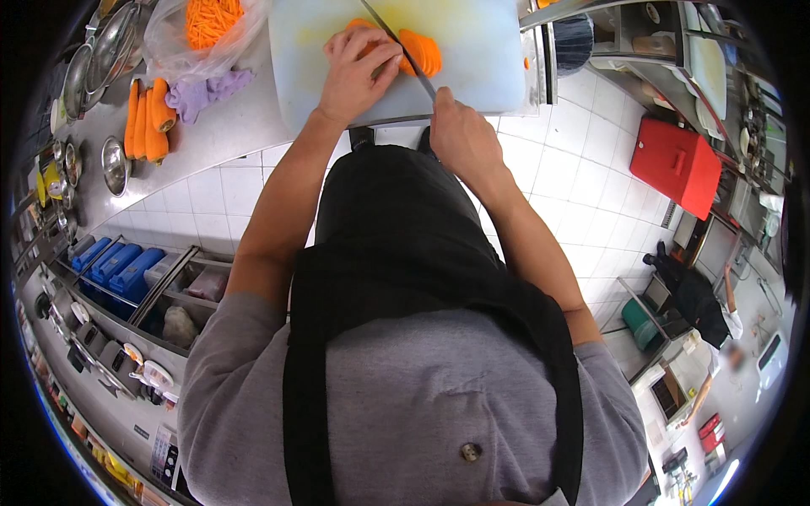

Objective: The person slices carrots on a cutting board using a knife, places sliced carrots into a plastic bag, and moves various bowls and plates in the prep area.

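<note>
On a white cutting board (481,57), a carrot (362,24) lies under my left hand (361,69), whose bent fingers press it down beside the blade. My right hand (467,129) grips the handle of a kitchen knife (405,49); the handle itself is hidden in my fist. The blade slants up and left across the board, between the held carrot and a fanned row of carrot slices (423,54). Those slices overlap just right of the blade. How far the edge has sunk into the carrot cannot be seen.
Left of the board, a clear plastic bag (209,60) holds shredded carrot (212,22). Nearby on the steel counter (209,136) are a purple cloth (205,95), several whole carrots (149,123) and a metal bowl (116,166). A red bin (677,166) and another person (696,300) are to the right.
</note>
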`<state>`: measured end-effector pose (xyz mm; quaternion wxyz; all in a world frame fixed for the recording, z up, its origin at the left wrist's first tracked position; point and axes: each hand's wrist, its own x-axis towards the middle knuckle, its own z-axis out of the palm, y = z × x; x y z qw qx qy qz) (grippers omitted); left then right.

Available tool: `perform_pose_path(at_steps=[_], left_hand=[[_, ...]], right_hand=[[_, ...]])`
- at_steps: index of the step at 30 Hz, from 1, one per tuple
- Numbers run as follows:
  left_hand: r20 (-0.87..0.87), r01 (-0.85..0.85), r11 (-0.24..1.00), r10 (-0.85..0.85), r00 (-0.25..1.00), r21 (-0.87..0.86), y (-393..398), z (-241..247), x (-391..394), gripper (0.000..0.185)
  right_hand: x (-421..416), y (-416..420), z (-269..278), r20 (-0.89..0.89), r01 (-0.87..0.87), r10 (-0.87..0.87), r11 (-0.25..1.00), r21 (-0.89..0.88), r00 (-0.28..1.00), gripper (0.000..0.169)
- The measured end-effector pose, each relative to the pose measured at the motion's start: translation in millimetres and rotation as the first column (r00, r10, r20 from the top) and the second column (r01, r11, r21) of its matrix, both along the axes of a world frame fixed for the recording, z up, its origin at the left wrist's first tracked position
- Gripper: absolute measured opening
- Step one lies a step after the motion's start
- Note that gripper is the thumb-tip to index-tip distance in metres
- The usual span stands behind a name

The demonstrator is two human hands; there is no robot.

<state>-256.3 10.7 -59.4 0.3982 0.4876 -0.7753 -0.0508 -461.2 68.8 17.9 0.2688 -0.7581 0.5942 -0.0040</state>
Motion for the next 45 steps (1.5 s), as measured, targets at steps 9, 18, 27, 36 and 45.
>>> perform_pose_path(at_steps=[9, 18, 27, 36, 45], left_hand=[[-0.006, -0.018, 1.0, 0.018, 1.0, 0.003, 2.0, -4.4, 1.3, 0.022], [0.004, -0.007, 1.0, 0.007, 1.0, 0.008, 1.9, 4.8, -0.2, 0.019], [0.033, -0.048, 0.998, 0.049, 0.998, -0.037, 5.4, 11.5, 3.2, 0.018], [0.002, 0.0, 0.999, 0.0, 1.0, 0.04, -3.3, 7.3, 8.7, 0.021], [-0.032, 0.001, 1.0, 0.0, 0.999, 0.021, -3.5, 0.9, 10.2, 0.024]], right_hand=[[-20.1, 43.9, 73.9, -0.092, 0.035, -0.022, 0.988, 0.15, 0.996, 0.019], [9.1, 3.7, -6.7, 0.081, 0.066, -0.066, 0.998, -0.001, 0.995, 0.019], [13.3, 0.2, -6.4, -0.036, 0.033, -0.03, 0.997, 0.074, 0.999, 0.02], [-0.9, 18.4, 52.2, -0.086, 0.005, 0.0, 0.998, 0.056, 0.996, 0.02], [-18.4, 45.9, 79.0, -0.137, 0.063, -0.038, 0.981, 0.185, 0.99, 0.015]])
